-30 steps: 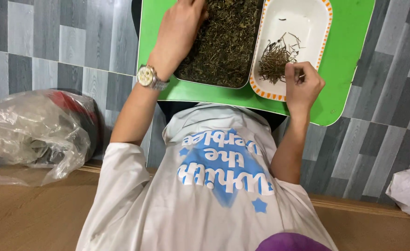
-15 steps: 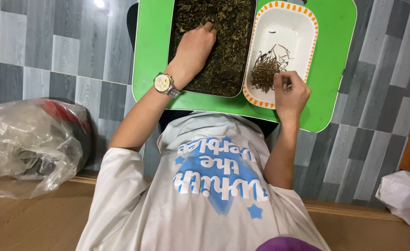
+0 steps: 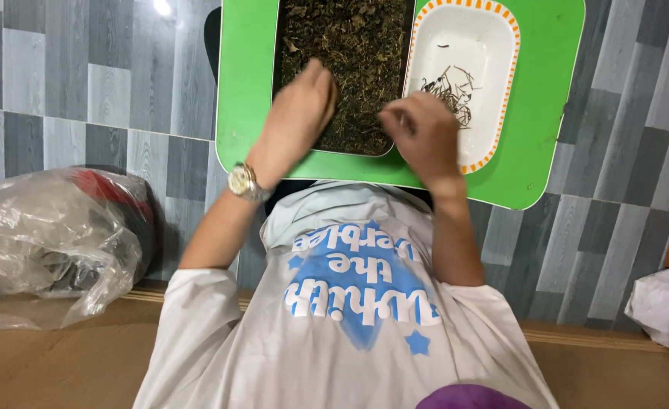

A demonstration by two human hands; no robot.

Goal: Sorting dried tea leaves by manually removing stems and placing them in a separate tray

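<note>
Sorting in progress: left hand (image 3: 298,113) is resting flat, open, on dried leaves (image 3: 350,53); right hand (image 3: 419,136) is hovering blurred, grip unreadable. Next calls for pinching out stems (image 3: 448,91).

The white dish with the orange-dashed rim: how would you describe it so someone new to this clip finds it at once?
Start at the bright green tray at the top of the view. Two containers sit on it side by side: a dark one full of dried leaves and, beside it, the white dish. Only the dish is pale, orange-edged and nearly bare, holding a small heap of thin stems just above the right hand.
</note>
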